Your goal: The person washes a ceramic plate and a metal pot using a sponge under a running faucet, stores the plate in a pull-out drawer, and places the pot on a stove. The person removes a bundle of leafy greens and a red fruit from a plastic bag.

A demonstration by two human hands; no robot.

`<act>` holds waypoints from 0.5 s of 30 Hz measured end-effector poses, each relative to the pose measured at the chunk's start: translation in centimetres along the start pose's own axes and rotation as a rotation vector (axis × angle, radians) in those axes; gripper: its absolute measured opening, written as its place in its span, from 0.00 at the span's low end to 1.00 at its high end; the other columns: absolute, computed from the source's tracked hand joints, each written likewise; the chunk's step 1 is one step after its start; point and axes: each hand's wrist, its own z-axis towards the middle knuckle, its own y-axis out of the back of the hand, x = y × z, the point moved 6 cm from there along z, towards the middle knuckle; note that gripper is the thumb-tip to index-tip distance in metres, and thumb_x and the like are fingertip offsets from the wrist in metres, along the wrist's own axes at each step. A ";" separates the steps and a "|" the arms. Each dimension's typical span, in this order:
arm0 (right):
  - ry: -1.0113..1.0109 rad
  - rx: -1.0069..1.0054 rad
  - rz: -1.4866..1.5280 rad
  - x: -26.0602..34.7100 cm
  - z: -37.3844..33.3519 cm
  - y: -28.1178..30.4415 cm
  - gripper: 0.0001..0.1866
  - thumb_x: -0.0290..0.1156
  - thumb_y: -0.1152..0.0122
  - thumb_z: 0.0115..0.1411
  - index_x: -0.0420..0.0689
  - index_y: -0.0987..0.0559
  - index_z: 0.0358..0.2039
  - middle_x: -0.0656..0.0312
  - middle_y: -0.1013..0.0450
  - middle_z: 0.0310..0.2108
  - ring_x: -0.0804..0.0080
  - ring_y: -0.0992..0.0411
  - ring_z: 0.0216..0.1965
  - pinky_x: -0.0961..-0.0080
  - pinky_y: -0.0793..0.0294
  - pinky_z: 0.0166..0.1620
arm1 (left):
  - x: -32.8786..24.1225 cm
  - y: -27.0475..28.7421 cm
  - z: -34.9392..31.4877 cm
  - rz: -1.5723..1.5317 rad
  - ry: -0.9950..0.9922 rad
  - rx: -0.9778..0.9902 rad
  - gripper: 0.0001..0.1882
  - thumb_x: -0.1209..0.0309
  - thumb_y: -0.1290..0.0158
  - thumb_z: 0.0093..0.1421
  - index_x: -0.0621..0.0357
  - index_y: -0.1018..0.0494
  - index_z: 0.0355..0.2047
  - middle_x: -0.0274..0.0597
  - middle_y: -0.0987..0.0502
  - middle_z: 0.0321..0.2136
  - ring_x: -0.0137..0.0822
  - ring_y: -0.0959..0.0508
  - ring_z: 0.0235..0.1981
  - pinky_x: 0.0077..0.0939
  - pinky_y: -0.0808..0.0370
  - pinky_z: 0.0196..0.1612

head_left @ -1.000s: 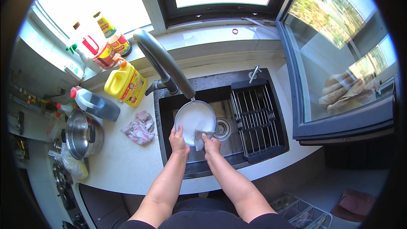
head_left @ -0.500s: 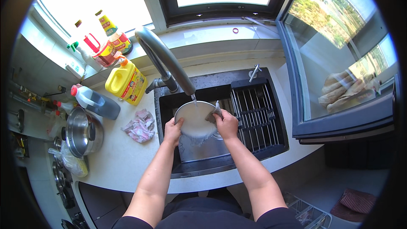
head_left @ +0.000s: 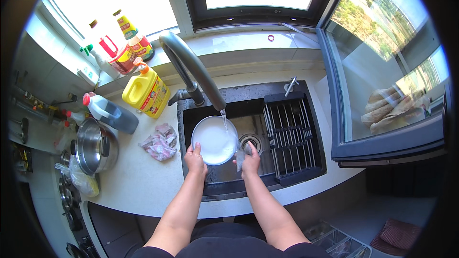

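Note:
My left hand (head_left: 195,161) grips the near left rim of a round white plate (head_left: 215,139), which is tilted inside the black sink (head_left: 210,190). Water runs from the grey faucet (head_left: 206,86) onto the plate's right side. In my right hand (head_left: 251,163) is a small greyish cloth (head_left: 240,160), pinched between thumb and fingers. That hand is just off the plate's lower right edge. The metal drain (head_left: 249,142) shows beyond it.
A roll-up drying rack (head_left: 290,134) covers the sink's right part. Left of the sink are a crumpled cloth (head_left: 161,143), a yellow jug (head_left: 146,93), a dark-liquid bottle (head_left: 112,113) and a steel pot (head_left: 95,148). An open window sash (head_left: 338,114) juts in at right.
The plate has turned and now shows its white face, with no cloudy water spilling off it. My right hand has left its rim and dropped lower with the cloth, uncovering the drain.

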 end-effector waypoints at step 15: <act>-0.505 0.464 0.372 1.6 1.9 -10.2 0.21 0.14 0.47 0.47 0.47 0.32 0.42 0.60 0.33 0.29 0.77 0.35 0.20 0.89 0.39 0.16 | -1.1 0.1 -1.5 0.045 0.026 -0.028 0.11 0.74 0.54 0.63 0.67 0.29 0.44 0.41 0.23 0.37 0.30 0.25 0.36 0.24 0.28 0.42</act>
